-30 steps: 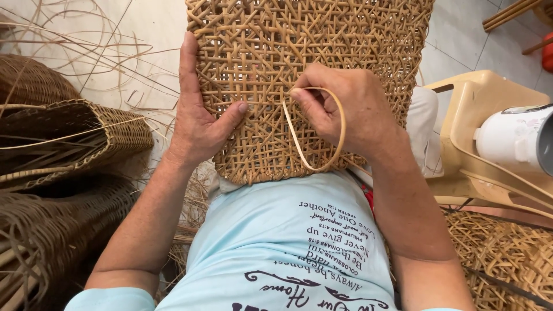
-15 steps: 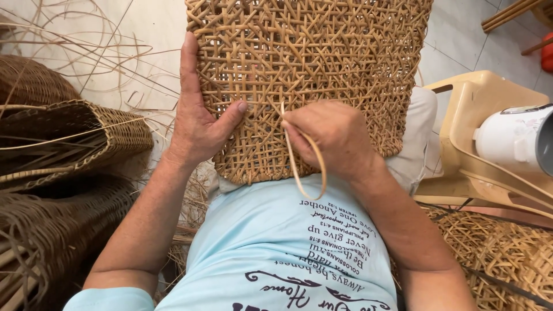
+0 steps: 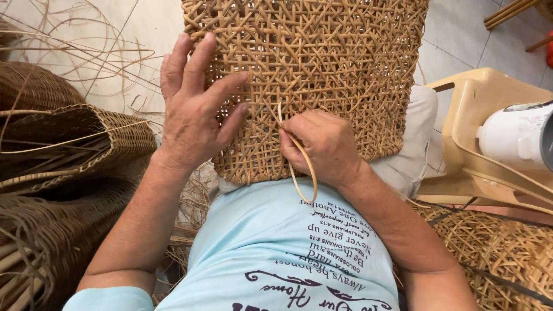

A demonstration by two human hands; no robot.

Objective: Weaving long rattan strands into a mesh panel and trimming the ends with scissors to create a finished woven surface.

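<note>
Since the earlier frame, your right hand (image 3: 325, 147) has drawn the cane strip (image 3: 303, 167) into a tighter loop. It pinches the strip at the woven panel's (image 3: 322, 63) lower edge, on your lap; your left hand (image 3: 193, 112) lies spread flat. Weaving step; next, pull it snug, probably.

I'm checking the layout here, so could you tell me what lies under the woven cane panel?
Under the woven cane panel show a light blue shirt and a pale trouser leg. The lap behind the weave is covered.
</note>
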